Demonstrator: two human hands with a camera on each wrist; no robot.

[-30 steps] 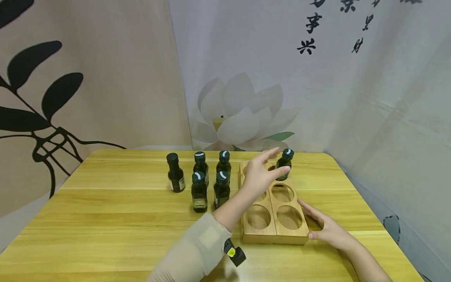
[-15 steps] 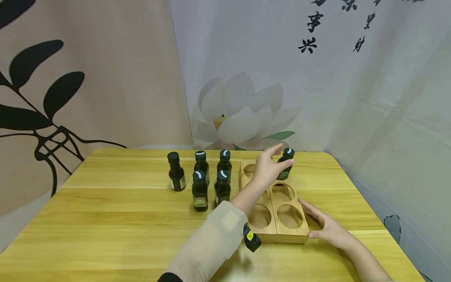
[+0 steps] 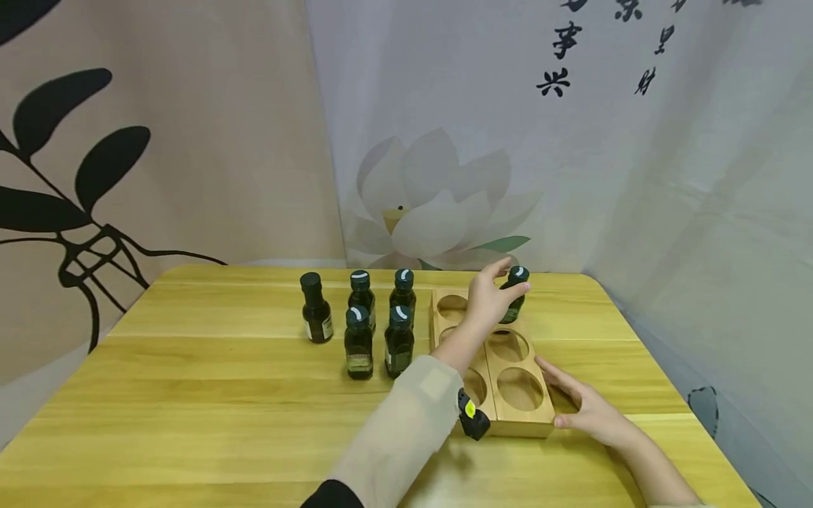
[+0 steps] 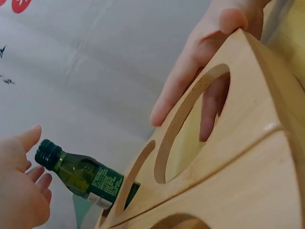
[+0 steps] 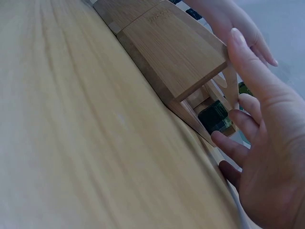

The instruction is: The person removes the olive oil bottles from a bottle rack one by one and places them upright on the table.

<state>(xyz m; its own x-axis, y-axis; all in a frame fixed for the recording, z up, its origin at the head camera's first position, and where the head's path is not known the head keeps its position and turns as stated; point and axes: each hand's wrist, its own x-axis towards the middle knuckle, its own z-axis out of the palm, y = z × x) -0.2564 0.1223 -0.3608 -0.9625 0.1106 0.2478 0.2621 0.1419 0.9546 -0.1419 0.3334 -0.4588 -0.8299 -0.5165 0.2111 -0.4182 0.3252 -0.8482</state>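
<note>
In the head view, a wooden rack (image 3: 524, 427) with two rows of round holes lies on the table. A small dark-green glass bottle (image 3: 513, 310) stands in its far right hole. My left hand (image 3: 489, 300) is beside that bottle, thumb and fingers spread around its neck side. The left wrist view shows a gap between the left hand (image 4: 21, 183) and the bottle's cap (image 4: 48, 154). At the rack's near right corner rests the thumb of my right hand (image 3: 591, 416). Its extended fingers (image 4: 174, 88) touch the rack's right side.
Left of the rack stand several similar capped bottles (image 3: 359, 353). One with a longer neck (image 3: 317, 314) is farthest left. They share the wooden table (image 3: 190, 409). Behind its far edge hangs a printed cloth (image 3: 254, 141).
My left hand and forearm have shifted right, nearer the bottle in the rack. The right hand stays on the rack's side. The bottles stand where they were.
</note>
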